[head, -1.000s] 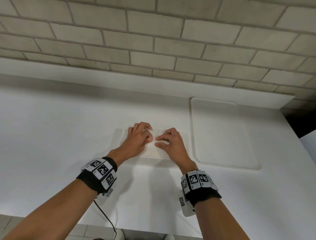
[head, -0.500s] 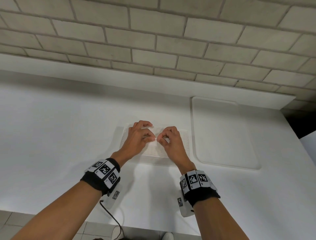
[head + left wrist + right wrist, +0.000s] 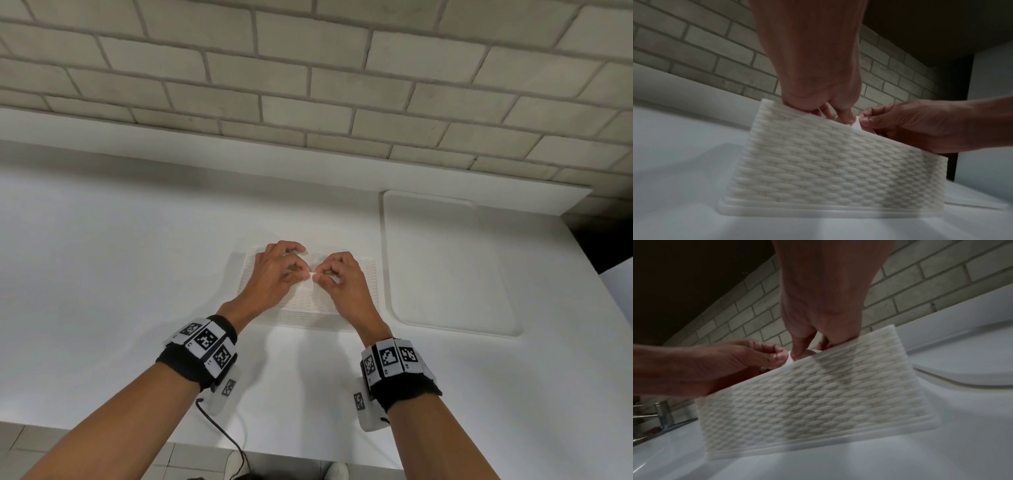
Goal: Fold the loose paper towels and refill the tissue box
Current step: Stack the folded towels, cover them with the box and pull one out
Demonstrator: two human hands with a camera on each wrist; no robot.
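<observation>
A white tissue box (image 3: 356,291) with a woven basket pattern (image 3: 828,170) (image 3: 828,394) stands on the white counter (image 3: 120,291). Both hands hover over the middle of its top. My left hand (image 3: 277,274) and right hand (image 3: 337,277) meet there, each pinching a small tip of white paper towel (image 3: 311,277) that sticks up from the box top. The tip shows between the fingertips in the left wrist view (image 3: 856,126) and in the right wrist view (image 3: 789,360). The rest of the towel is hidden inside the box.
A shallow recessed tray area (image 3: 445,263) with rounded corners lies in the counter right of the box. A brick wall (image 3: 308,85) with a white ledge runs behind. A metal tap (image 3: 663,412) stands far left. The counter's front edge is near my forearms.
My fingers lay on the box top a second ago; both hands have since curled, drawn together and lifted slightly, pinching a tip of towel up out of the box.
</observation>
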